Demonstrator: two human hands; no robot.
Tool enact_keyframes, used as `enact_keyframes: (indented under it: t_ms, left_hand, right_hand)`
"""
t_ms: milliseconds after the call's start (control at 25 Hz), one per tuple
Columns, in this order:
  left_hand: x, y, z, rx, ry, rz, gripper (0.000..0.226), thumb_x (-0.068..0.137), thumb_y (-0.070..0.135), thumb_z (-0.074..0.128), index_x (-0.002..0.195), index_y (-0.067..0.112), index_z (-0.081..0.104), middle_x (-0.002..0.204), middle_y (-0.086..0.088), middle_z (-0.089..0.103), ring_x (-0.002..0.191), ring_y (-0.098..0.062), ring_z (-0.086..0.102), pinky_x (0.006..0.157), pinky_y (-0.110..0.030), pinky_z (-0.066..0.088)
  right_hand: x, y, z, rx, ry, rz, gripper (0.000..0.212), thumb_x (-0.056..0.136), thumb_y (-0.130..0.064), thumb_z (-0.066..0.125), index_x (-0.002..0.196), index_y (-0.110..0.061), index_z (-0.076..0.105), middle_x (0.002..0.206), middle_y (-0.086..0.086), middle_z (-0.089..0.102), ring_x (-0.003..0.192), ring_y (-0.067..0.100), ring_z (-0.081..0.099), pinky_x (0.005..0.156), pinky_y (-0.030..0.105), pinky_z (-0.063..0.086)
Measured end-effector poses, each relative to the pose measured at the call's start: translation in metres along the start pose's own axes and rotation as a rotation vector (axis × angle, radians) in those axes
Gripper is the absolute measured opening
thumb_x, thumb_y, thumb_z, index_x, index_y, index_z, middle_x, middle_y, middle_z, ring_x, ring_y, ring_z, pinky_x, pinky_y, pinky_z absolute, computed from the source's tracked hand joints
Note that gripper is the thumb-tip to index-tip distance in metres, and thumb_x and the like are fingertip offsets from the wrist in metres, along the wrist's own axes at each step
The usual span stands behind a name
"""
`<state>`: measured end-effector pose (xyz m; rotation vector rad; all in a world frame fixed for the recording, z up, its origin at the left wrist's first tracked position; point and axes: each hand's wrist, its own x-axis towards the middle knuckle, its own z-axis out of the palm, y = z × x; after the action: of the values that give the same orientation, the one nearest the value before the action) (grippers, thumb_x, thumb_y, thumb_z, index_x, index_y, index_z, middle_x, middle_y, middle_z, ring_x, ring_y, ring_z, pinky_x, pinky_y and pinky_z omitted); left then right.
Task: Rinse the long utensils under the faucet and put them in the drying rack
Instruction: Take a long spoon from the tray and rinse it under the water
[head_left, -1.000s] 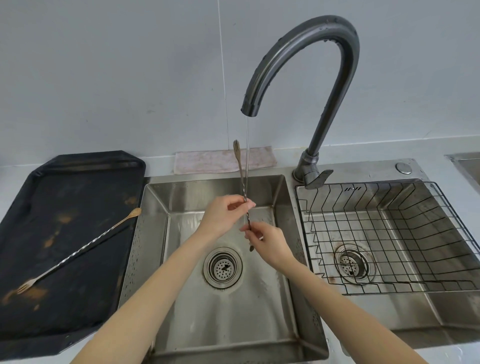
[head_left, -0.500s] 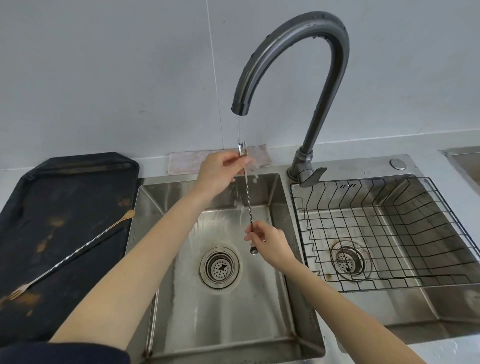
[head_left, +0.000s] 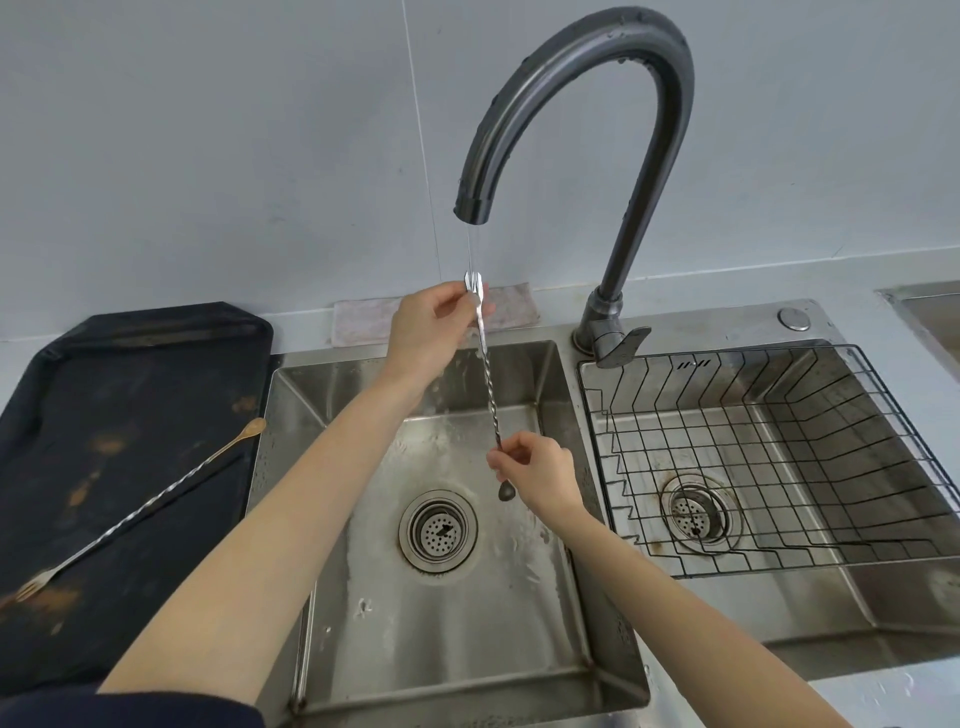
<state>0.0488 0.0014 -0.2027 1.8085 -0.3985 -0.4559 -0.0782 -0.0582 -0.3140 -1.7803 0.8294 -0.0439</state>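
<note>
A long twisted silver utensil (head_left: 488, 387) stands almost upright over the left sink basin (head_left: 540, 613), its fork end in the thin water stream from the dark faucet (head_left: 597, 47). My left hand (head_left: 428, 332) pinches its top end just under the spout. My right hand (head_left: 537, 475) grips its lower end, where the small spoon bowl pokes out below my fingers. A second long utensil (head_left: 140, 512), gold spoon at one end and fork at the other, lies diagonally on the black tray (head_left: 130, 374). The black wire drying rack (head_left: 852, 441) sits in the right basin.
A pinkish cloth (head_left: 514, 306) lies on the counter behind the left basin. The faucet lever (head_left: 621, 345) sits between the basins. Drain strainers (head_left: 438, 530) sit in both basins. Another sink edge shows at the far right.
My left hand slid up the utensil from its middle to the top end under the spout one second ago. Since half a second ago both hands have hardly moved.
</note>
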Motion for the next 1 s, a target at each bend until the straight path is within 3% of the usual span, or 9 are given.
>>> enact_keyframes:
  t_ms: [160, 280, 360, 520, 680, 840, 1000]
  left_hand:
    - [-0.002, 0.003, 0.0, -0.023, 0.002, 0.012, 0.017, 0.093, 0.02, 0.05, 0.093, 0.016, 0.066, 0.082, 0.006, 0.068, 0.064, 0.007, 0.064, 0.055, -0.001, 0.044]
    - [-0.005, 0.008, 0.001, -0.036, 0.011, 0.026, 0.023, 0.093, 0.024, 0.049, 0.075, 0.023, 0.063, 0.074, 0.009, 0.066, 0.065, -0.001, 0.063, 0.062, -0.011, 0.047]
    - [-0.004, 0.007, 0.001, -0.044, -0.001, 0.018, 0.019, 0.093, 0.019, 0.049, 0.081, 0.019, 0.063, 0.075, 0.008, 0.066, 0.069, -0.006, 0.065, 0.064, -0.015, 0.05]
    - [-0.007, 0.0, 0.001, -0.028, -0.04, 0.015, 0.01, 0.089, 0.012, 0.056, 0.094, 0.011, 0.064, 0.074, 0.007, 0.065, 0.057, 0.008, 0.063, 0.059, -0.006, 0.05]
    - [-0.01, -0.001, 0.001, -0.02, 0.013, 0.032, 0.013, 0.088, 0.02, 0.059, 0.078, 0.015, 0.066, 0.069, 0.004, 0.065, 0.063, -0.003, 0.062, 0.069, -0.012, 0.051]
    - [-0.008, 0.01, 0.002, -0.044, 0.017, 0.039, 0.019, 0.088, 0.015, 0.059, 0.103, 0.006, 0.066, 0.081, 0.001, 0.067, 0.068, -0.001, 0.066, 0.071, -0.011, 0.054]
    - [-0.007, 0.013, 0.003, 0.024, 0.033, 0.054, 0.025, 0.088, 0.011, 0.058, 0.111, 0.005, 0.062, 0.095, -0.004, 0.066, 0.078, -0.009, 0.065, 0.084, -0.021, 0.052]
  right_hand:
    - [-0.001, -0.001, -0.002, 0.016, 0.013, -0.003, 0.007, 0.088, -0.01, 0.062, 0.081, -0.009, 0.063, 0.062, -0.001, 0.058, 0.051, 0.007, 0.054, 0.042, -0.001, 0.042]
    - [-0.001, 0.0, -0.002, -0.012, 0.021, -0.002, 0.012, 0.089, -0.012, 0.06, 0.094, -0.005, 0.069, 0.064, -0.001, 0.062, 0.048, 0.005, 0.057, 0.046, 0.0, 0.045]
    - [-0.001, -0.001, -0.002, -0.023, 0.026, -0.003, 0.017, 0.09, -0.011, 0.059, 0.102, -0.002, 0.068, 0.076, 0.009, 0.069, 0.059, 0.014, 0.062, 0.048, -0.001, 0.045]
    - [-0.001, -0.002, 0.0, -0.052, 0.061, -0.044, 0.022, 0.091, -0.008, 0.057, 0.111, -0.003, 0.065, 0.098, 0.013, 0.072, 0.078, 0.018, 0.065, 0.048, -0.005, 0.044]
    - [-0.001, -0.005, 0.0, -0.072, 0.069, -0.04, 0.018, 0.091, -0.01, 0.057, 0.105, -0.004, 0.067, 0.085, 0.007, 0.069, 0.068, 0.016, 0.061, 0.055, 0.004, 0.047]
    - [0.005, -0.016, 0.001, -0.095, 0.121, -0.059, 0.016, 0.09, -0.015, 0.059, 0.1, -0.007, 0.069, 0.084, 0.001, 0.067, 0.07, 0.011, 0.057, 0.053, -0.005, 0.04]
    - [0.012, -0.033, 0.007, -0.086, 0.153, -0.095, 0.016, 0.089, -0.017, 0.061, 0.099, -0.006, 0.067, 0.089, 0.006, 0.07, 0.077, 0.01, 0.055, 0.059, 0.011, 0.039]
